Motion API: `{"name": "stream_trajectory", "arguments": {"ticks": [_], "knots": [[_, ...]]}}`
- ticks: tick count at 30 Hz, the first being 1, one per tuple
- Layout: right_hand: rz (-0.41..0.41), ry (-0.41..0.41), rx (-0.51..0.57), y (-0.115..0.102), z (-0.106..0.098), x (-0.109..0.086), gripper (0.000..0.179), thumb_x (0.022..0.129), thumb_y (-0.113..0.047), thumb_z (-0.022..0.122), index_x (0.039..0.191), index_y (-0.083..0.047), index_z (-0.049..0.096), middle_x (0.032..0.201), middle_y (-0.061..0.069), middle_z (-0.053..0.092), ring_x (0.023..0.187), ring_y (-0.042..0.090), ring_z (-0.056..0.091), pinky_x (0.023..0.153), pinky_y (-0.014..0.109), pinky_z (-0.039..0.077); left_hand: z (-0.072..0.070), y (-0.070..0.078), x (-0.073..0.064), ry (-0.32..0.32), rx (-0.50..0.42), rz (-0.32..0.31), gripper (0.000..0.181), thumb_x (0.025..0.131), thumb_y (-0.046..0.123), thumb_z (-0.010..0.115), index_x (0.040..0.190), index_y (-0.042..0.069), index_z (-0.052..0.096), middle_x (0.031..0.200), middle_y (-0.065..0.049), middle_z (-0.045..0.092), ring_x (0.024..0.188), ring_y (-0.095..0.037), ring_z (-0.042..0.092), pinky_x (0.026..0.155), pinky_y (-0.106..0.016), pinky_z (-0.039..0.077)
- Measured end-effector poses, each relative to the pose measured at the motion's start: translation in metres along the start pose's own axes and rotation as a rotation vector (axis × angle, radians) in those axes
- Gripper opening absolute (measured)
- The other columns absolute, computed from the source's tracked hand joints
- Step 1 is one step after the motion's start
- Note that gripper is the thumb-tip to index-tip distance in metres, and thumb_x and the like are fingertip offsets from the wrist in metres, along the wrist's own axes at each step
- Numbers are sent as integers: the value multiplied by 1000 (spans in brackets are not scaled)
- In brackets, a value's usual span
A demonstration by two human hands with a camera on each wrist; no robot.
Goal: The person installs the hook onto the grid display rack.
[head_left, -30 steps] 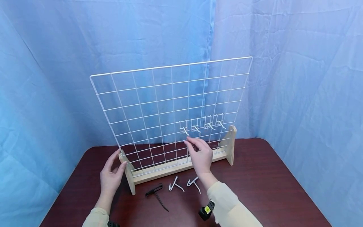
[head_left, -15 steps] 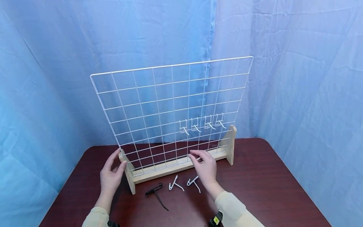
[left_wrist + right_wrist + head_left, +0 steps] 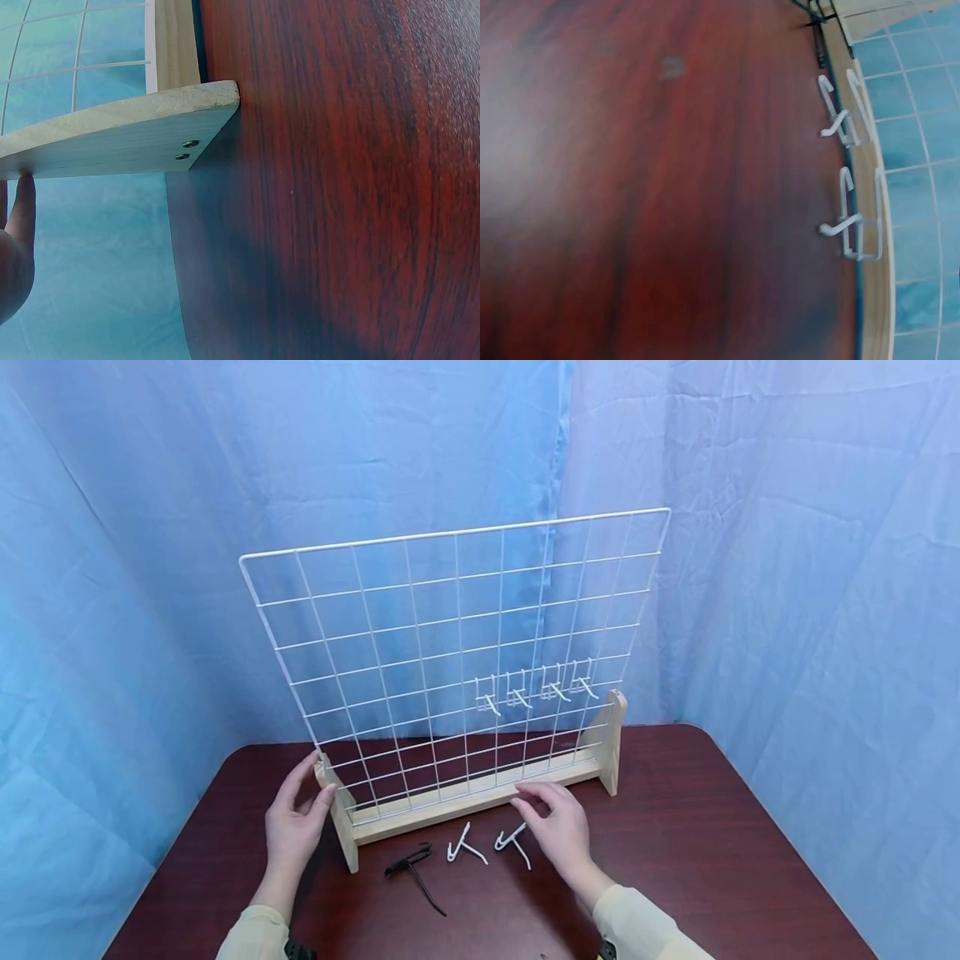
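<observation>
A white wire grid panel (image 3: 457, 533) stands upright in a wooden stand (image 3: 480, 804). My left hand (image 3: 292, 827) grips the stand's left side piece (image 3: 127, 142) near its top, thumb in front; in the left wrist view a finger (image 3: 24, 214) touches the wood. Loosely bent and holding nothing, my right hand (image 3: 558, 827) is low before the stand, fingertips just above a white wire hook (image 3: 513, 842). Left of that lie another white hook (image 3: 463, 847) and a black hook (image 3: 408, 864). Several white hooks (image 3: 489, 702) hang on the grid's lower right.
Everything stands on a dark red-brown wood-grain table (image 3: 712, 843). Blue curtains (image 3: 337, 452) surround it behind and at both sides. The stand's right side piece (image 3: 614, 743) rises beyond my right hand.
My right hand has come down and toward me, away from the hooks hanging on the grid, to the white hook on the table. My left hand has stayed on the stand.
</observation>
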State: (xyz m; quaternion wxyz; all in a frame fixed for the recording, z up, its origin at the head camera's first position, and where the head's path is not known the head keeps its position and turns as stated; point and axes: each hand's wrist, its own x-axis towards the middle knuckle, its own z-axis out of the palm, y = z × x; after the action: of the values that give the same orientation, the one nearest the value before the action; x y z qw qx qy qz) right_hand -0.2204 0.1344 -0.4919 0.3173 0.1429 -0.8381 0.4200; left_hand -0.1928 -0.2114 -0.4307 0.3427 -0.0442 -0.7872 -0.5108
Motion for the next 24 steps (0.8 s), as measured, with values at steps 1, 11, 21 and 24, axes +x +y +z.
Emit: {"name": "stream_trajectory", "arguments": {"ticks": [1,11,21,24], "knots": [[-4,-8,-4,2,-1,-2,23,74,-7,87,95,-11,79,87,-8,71,78,11,61,65,27,53,0,0,0,1,1,1,54,81,-18,70,133,-7,56,123,-27,61,108,13,50,81,-7,46],[-56,-84,-55,17,-8,-19,28,70,-7,89,95,-14,77,82,-10,70,80,9,60,64,21,52,0,-2,0,-5,7,-9,54,82,-16,70,133,-6,56,123,-25,61,109,12,50,81,-8,47],[-28,-192,-96,28,-14,-32,31,71,-14,89,98,-17,77,86,-8,70,85,10,59,73,30,51,0,0,0,5,12,-3,54,81,-17,70,133,-6,57,122,-24,61,108,9,52,81,-8,46],[-20,-225,-106,32,-15,-36,34,69,-16,90,100,-17,76,87,-7,70,87,11,60,76,33,51,0,1,0,4,17,-3,54,81,-17,71,133,-6,57,123,-25,62,108,10,51,81,-7,46]]}}
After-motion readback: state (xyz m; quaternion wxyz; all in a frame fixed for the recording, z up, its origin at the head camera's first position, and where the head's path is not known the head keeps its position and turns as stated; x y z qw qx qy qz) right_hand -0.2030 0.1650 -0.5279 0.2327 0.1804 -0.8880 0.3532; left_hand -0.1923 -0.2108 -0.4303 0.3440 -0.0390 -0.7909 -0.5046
